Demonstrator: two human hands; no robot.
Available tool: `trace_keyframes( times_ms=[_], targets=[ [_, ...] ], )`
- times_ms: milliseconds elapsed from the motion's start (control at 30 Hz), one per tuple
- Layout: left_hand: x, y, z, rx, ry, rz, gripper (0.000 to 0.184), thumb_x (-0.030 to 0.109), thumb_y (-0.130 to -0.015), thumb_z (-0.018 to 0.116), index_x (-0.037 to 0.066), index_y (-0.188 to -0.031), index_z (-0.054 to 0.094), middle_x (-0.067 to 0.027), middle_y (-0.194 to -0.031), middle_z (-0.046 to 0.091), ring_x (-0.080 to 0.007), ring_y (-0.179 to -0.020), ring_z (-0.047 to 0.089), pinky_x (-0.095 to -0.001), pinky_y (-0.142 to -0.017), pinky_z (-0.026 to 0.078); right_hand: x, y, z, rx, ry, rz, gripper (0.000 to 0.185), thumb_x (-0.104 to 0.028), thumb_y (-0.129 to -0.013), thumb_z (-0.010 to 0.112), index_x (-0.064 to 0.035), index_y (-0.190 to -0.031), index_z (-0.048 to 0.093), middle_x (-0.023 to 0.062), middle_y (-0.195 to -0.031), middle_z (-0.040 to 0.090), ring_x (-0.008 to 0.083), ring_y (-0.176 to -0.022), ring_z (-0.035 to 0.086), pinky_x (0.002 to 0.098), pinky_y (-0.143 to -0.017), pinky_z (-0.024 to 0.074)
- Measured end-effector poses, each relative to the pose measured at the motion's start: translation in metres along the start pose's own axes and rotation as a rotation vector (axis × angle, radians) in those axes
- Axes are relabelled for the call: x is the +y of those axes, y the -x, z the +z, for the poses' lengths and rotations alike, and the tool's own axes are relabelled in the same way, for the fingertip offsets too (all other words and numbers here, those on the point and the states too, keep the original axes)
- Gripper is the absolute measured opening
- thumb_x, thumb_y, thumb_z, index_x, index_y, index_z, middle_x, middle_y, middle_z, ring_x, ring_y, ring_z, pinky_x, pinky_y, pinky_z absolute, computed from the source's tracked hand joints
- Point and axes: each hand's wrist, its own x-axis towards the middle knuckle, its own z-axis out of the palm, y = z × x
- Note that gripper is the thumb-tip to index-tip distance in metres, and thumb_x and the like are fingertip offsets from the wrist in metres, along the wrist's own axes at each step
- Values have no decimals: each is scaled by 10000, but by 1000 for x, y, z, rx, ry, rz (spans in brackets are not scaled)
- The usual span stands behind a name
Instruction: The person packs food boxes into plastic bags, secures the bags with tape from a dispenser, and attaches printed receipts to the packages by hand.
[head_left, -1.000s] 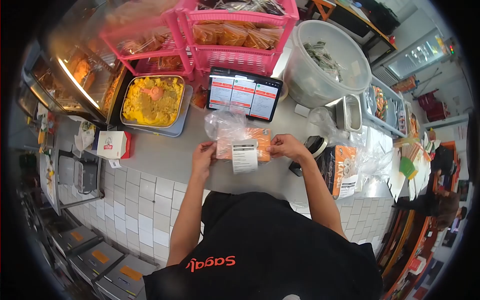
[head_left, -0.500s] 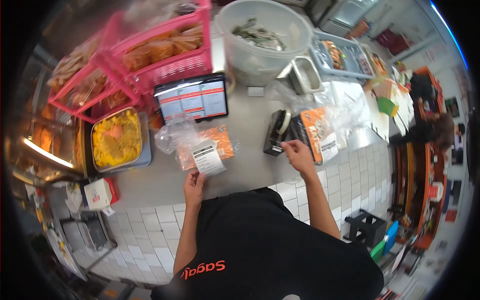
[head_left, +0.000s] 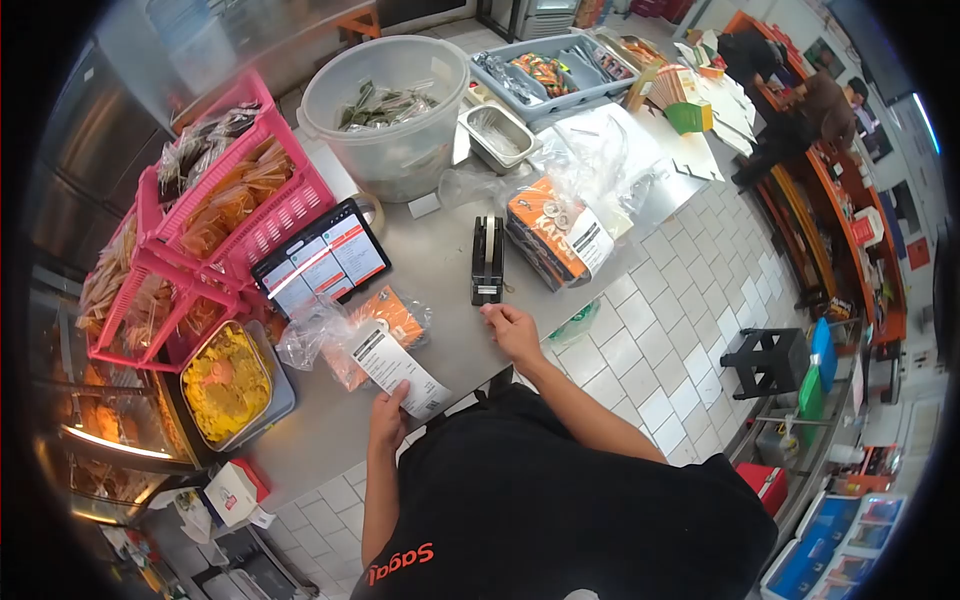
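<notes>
A printed white receipt (head_left: 400,370) is held by its lower edge in my left hand (head_left: 388,418), thumb on top. It lies over an orange-and-white food box (head_left: 392,322) in a clear plastic bag. My right hand (head_left: 514,334) is closed in a pinch at the front, cutter end of a black tape dispenser (head_left: 488,262), where the tape comes out; the strip between the fingertips is barely visible. Right of the dispenser stands another bagged orange box (head_left: 545,230) with a white label stuck on it.
Behind are a tablet (head_left: 325,258), pink baskets (head_left: 240,240) of packets, a clear bucket (head_left: 390,150), a metal container (head_left: 500,135) and a blue-grey tray (head_left: 570,105). A pan of yellow food (head_left: 228,385) sits left. Another person (head_left: 830,110) is far right.
The view has turned and shifted. My right hand has come to the dispenser's front end, which now points toward me. My left hand still holds the receipt over the bagged box.
</notes>
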Motion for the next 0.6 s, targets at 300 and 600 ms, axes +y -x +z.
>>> trace_keyframes(
  times_ms=[300, 600],
  targets=[
    [-3, -4, 1, -162, 74, -198, 370, 246, -965, 599, 21, -1247, 519, -87, -1152, 630, -240, -1068, 631, -420, -918, 525, 2, -7, 23, 222, -172, 121, 236, -263, -935, 599, -37, -953, 665, 47, -903, 651, 157, -806, 627, 306, -634, 546],
    [3, -5, 0, -277, 36, -262, 413, 278, -1016, 489, 15, -1330, 437, -122, -1276, 565, -298, -1174, 569, -494, -1005, 454, 14, 66, 14, -97, -115, 37, 250, -291, -944, 604, -48, -946, 666, 28, -900, 649, 112, -840, 595, 256, -689, 498]
  ],
)
